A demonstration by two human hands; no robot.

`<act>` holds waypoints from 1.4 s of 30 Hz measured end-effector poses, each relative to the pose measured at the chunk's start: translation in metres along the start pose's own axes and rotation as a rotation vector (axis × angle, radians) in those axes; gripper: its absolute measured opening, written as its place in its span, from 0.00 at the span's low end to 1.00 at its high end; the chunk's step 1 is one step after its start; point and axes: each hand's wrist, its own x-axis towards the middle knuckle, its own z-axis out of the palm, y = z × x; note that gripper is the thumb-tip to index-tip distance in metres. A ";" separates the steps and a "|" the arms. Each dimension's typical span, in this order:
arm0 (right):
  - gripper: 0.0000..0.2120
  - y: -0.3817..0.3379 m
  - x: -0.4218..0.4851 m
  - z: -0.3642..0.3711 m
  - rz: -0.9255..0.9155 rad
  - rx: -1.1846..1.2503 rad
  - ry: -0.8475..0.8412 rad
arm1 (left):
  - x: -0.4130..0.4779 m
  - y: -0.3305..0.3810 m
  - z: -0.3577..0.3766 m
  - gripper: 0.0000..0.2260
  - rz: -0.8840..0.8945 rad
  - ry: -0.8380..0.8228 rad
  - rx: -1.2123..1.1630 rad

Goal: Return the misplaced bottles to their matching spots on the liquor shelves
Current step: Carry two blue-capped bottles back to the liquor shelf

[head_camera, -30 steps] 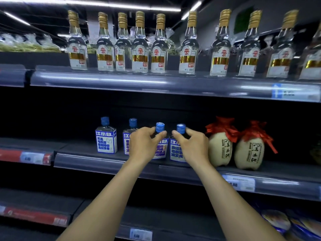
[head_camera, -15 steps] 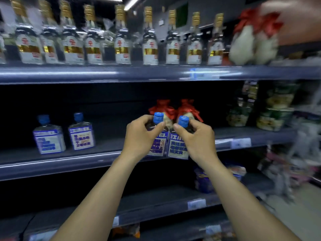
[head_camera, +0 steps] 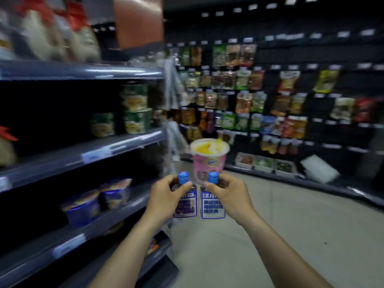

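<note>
I hold two small clear bottles with blue caps and blue-and-white labels in front of me, side by side in the air. My left hand [head_camera: 166, 196] grips the left bottle [head_camera: 185, 204] round its neck and shoulder. My right hand [head_camera: 228, 194] grips the right bottle [head_camera: 213, 205] the same way. Both bottles hang upright over the floor, off the shelves. The dark shelf unit [head_camera: 87, 154] stands to my left; a cream jar with a red cloth top [head_camera: 6, 150] shows at its far left edge.
Cup noodle tubs [head_camera: 135, 109] and blue tubs [head_camera: 83, 210] sit on the left shelves. A pink cup with a yellow lid [head_camera: 208, 161] stands at the shelf end. A wall of hanging snack packs [head_camera: 259, 100] fills the right. Pale floor [head_camera: 270, 235] lies ahead.
I have lifted both bottles off the middle shelf and turned to the right. The liquor bottles have left the view, and the aisle and snack wall have come in.
</note>
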 end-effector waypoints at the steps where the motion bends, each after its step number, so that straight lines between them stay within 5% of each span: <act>1: 0.06 0.012 0.000 -0.033 0.030 -0.015 0.029 | 0.002 0.006 0.036 0.03 -0.002 -0.047 -0.021; 28: 0.06 0.282 0.107 -0.746 0.375 -0.320 0.813 | 0.135 0.180 0.868 0.02 0.095 -0.884 -0.296; 42: 0.06 0.371 0.114 -1.161 0.333 -0.346 0.949 | 0.103 0.354 1.280 0.04 0.125 -0.984 -0.329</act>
